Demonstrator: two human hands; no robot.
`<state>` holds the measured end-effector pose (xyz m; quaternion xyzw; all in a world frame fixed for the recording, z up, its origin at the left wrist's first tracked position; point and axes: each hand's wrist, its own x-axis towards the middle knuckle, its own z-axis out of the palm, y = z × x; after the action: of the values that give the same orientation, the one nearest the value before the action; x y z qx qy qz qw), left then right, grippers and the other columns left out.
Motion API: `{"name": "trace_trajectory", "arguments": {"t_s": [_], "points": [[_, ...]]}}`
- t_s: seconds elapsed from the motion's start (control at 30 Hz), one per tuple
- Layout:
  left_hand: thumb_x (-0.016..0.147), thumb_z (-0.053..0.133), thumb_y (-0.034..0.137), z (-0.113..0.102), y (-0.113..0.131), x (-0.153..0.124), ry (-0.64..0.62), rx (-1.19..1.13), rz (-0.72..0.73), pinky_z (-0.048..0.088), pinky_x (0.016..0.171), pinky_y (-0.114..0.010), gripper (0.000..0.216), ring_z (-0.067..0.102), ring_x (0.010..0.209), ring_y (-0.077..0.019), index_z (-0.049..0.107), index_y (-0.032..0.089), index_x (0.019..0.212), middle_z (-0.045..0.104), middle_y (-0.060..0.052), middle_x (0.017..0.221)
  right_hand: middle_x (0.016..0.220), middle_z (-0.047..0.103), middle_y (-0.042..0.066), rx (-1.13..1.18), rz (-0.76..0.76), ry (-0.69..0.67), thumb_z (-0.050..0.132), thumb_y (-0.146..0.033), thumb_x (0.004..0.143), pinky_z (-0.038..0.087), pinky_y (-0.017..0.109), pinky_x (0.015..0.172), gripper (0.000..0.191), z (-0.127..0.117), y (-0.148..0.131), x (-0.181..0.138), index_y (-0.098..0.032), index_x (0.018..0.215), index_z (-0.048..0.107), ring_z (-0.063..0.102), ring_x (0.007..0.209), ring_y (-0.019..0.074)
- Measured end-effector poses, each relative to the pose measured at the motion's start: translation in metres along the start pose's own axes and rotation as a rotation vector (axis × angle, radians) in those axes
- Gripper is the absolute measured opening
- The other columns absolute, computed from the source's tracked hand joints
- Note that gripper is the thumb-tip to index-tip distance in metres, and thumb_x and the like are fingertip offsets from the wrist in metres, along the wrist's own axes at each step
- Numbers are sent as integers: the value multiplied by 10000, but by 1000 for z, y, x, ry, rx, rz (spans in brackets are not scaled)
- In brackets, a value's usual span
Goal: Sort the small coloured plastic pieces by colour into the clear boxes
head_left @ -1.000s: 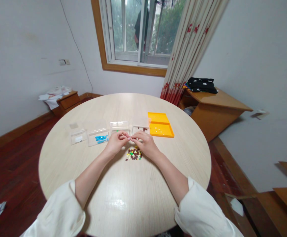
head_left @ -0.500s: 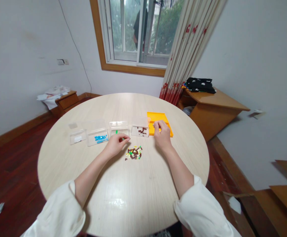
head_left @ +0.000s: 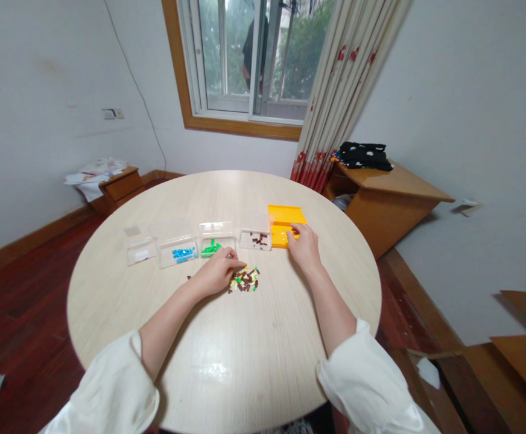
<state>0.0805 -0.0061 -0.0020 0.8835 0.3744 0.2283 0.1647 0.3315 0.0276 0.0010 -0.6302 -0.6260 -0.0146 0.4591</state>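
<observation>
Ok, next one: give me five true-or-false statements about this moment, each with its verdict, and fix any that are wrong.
1. The left hand is at the mixed pile of small pieces. True.
2. The yellow case is shut. False: it lies open.
3. The right hand is at that case, on its right side in this view. True.
4. Green pieces lie in a clear box. True.
5. The black cloth lies on the round table. False: it lies on a wooden cabinet to the right.
</observation>
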Motion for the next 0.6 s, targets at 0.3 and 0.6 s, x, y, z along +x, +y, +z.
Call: {"name": "trace_trajectory", "arguments": {"t_s": [0.3,0.6], "points": [[803,431,102,-2,3,0,-45,-16,39,398,780,-326,337,503,852,-196,696,210,982,559,-88,900,902,632,148,12,27,-26,509,-175,738,449,409,812,304,-2,-6,0,-86,1003,629,571,803,232],[760,501,131,-5,3,3,30,-43,-62,400,758,-327,174,531,812,-210,669,167,733,618,-84,787,851,635,130,42,-7,-3,505,-166,723,463,414,787,296,-1,-11,-2,-96,982,630,571,773,227]]}}
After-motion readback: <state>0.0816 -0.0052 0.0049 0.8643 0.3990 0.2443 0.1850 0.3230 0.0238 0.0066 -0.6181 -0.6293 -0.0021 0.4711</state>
